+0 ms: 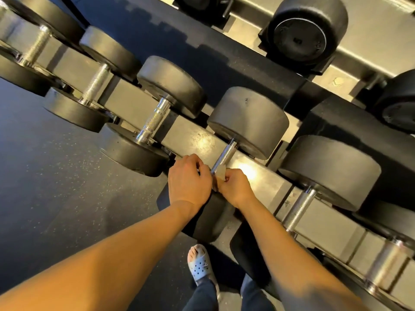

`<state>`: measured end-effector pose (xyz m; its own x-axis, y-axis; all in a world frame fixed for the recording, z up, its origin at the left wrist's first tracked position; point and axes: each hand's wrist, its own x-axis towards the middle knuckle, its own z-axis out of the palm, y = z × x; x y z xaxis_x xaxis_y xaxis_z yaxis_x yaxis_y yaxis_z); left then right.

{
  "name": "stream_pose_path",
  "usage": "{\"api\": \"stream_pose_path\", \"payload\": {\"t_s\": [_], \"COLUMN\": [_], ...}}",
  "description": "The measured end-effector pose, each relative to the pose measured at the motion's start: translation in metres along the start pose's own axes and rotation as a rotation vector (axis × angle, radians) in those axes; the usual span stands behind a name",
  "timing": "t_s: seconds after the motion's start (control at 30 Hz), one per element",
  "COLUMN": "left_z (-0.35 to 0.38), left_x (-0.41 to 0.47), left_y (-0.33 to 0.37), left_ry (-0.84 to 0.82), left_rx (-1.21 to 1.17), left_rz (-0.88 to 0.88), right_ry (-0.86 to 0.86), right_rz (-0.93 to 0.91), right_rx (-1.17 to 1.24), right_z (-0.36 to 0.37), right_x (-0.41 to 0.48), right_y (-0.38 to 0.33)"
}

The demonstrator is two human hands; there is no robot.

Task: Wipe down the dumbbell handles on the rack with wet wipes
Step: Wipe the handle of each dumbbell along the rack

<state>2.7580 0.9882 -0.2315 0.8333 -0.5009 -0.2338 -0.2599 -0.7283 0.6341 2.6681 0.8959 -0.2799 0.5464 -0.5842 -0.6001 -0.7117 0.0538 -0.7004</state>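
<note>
1. Dumbbell handle point(224, 153): knurled steel, lying across the rack rail point(193, 140). Its far head point(247, 120) is seated on the rack. Its near end is covered by the hands.
2. Wet wipe point(221, 173): a small pale patch folded over the near end of the dumbbell handle, between the two hands.
3. Left hand point(189, 178): just left of the handle, fingers curled, fingertips gripping the wipe's edge.
4. Right hand point(234, 187): just right of the handle, fingers curled tight, pinching the wipe.
5. Neighbouring handles: one to the left point(155, 120), one to the right point(299, 209), both lying parallel to it.
6. Grey clog point(199, 264): on the dark floor point(56, 176), nearer the camera than the handle.
</note>
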Motion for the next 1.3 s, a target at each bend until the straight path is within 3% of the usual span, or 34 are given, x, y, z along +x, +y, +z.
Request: {"api": "stream_pose_path", "payload": {"t_s": [0.17,0.27,0.37,0.57,0.73,0.83,0.9,0.97,1.03,1.13,1.2,1.3], "left_z": [-0.007,-0.022,-0.044,-0.096,-0.11,-0.117,-0.127,-0.139,-0.148,-0.152,-0.142,-0.119], "left_x": [0.0,0.006,0.021,0.058,0.078,0.083,0.085,0.088,0.092,0.101,0.113,0.129], "left_y": [-0.002,-0.002,-0.005,-0.015,-0.026,-0.028,-0.032,-0.038,-0.053,-0.081,-0.1,-0.112], "left_ry": [-0.108,-0.217,-0.222,-0.306,-0.262,-0.396,-0.445,-0.363,-0.098,0.35,0.434,0.367], "left_rx": [-0.082,-0.321,-0.446,-0.808,-0.751,-0.727,-0.748,-0.74,-0.595,-0.195,-0.084,-0.072], "left_rz": [0.011,-0.05,-0.071,-0.505,-0.67,-0.664,-0.663,-0.633,-0.459,-0.192,-0.213,-0.312], "right_ry": [0.002,-0.07,-0.062,-0.221,-0.254,-0.164,-0.102,-0.061,-0.069,-0.08,-0.093,-0.084], "right_rz": [-0.018,-0.07,-0.127,-0.159,-0.281,-0.532,-0.686,-0.672,-0.59,-0.585,-0.662,-0.78], "right_rx": [0.349,0.388,0.39,0.383,0.153,-0.188,-0.293,-0.277,-0.235,-0.225,-0.246,-0.429], "right_z": [-0.013,-0.011,-0.003,0.02,0.026,0.031,0.035,0.037,0.039,0.049,0.061,0.082], "right_x": [-0.013,-0.014,-0.013,-0.006,0.004,0.02,0.031,0.042,0.054,0.069,0.08,0.102], "right_y": [-0.031,-0.05,-0.077,-0.124,-0.136,-0.138,-0.143,-0.148,-0.156,-0.172,-0.182,-0.19]}}
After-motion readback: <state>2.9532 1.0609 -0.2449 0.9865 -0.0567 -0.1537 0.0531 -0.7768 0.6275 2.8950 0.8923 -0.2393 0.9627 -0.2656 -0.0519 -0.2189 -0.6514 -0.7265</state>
